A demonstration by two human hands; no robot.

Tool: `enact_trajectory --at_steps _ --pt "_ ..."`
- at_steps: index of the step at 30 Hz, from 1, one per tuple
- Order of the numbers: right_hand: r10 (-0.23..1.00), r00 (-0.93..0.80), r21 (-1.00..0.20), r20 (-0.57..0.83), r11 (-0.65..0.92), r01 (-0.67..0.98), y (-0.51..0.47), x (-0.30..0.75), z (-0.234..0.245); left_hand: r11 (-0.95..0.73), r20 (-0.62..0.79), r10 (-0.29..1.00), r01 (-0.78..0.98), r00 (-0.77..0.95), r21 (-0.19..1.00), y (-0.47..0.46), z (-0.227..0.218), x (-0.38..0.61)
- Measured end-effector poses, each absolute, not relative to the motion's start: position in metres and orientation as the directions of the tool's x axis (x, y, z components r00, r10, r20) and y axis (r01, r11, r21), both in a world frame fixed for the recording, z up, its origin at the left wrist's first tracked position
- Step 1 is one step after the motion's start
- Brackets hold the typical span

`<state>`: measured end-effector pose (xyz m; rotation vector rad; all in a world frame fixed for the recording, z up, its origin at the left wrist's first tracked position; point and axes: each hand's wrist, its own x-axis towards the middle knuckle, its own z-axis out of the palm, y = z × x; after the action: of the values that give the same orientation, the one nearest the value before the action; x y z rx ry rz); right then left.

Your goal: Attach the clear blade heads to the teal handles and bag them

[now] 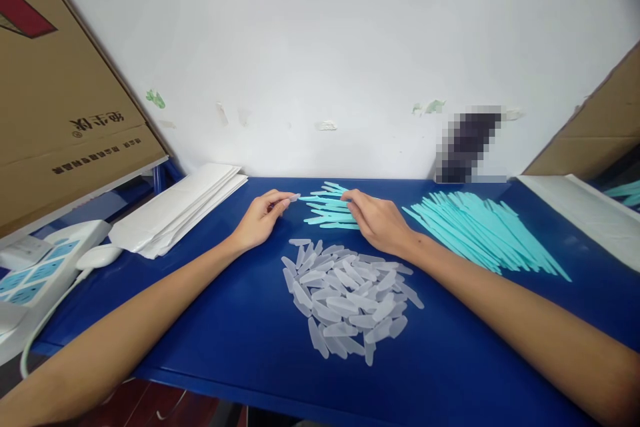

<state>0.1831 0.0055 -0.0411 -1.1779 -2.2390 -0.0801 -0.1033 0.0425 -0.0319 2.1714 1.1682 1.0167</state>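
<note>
My left hand point(263, 219) pinches a small translucent plastic cap point(295, 197) between thumb and fingertips. Opposite it, my right hand point(377, 217) grips a slim turquoise stick point(313, 199), like an eyebrow razor, whose narrow tip points at the cap. Whether tip and cap touch is too small to tell. A small group of turquoise sticks point(333, 218) lies beside and partly beneath the right fingers. Nearer to me, between my forearms, spreads a loose pile of translucent caps point(350, 297). Right of my right hand is a larger heap of turquoise sticks point(487, 230).
White flat packets point(177, 207) lie on the blue table point(225, 340) at left, near a power strip point(55, 267) with a white plug and cable. A cardboard box point(75, 93) stands at far left. White sheeting point(580, 213) lies right; a wall point(310, 47) closes the back.
</note>
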Motion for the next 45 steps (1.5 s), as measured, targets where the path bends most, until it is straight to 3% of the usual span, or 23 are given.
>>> enact_trajectory --at_steps 15,29,34,37,40,43,45 --pt "0.696 -0.419 -0.205 0.583 0.625 0.753 0.005 0.184 -0.043 -0.543 0.416 0.840 0.515 0.349 0.663 0.039 -0.031 -0.103" --pt "0.515 -0.514 -0.062 0.686 0.745 0.664 0.005 0.183 -0.043 -0.691 0.491 0.721 0.460 0.488 0.558 0.025 -0.021 -0.084" --pt "0.594 -0.435 -0.133 0.677 0.680 0.721 0.005 0.182 -0.045 -0.707 0.506 0.707 0.488 0.493 0.512 0.025 -0.015 -0.086" --pt "0.713 -0.284 -0.237 0.641 0.535 0.811 0.007 0.182 -0.045 -0.680 0.460 0.733 0.563 0.502 0.469 0.031 -0.013 -0.097" --pt "0.809 -0.143 -0.317 0.570 0.377 0.870 0.009 0.182 -0.044 -0.672 0.276 0.730 0.582 0.626 0.457 0.034 -0.010 -0.109" --pt "0.853 -0.117 -0.304 0.509 0.306 0.902 0.008 0.181 -0.041 -0.665 0.067 0.662 0.543 0.747 0.513 0.032 -0.005 -0.114" --pt "0.868 -0.108 -0.292 0.485 0.277 0.915 0.008 0.180 -0.039 -0.670 0.039 0.639 0.531 0.768 0.518 0.030 -0.003 -0.113"
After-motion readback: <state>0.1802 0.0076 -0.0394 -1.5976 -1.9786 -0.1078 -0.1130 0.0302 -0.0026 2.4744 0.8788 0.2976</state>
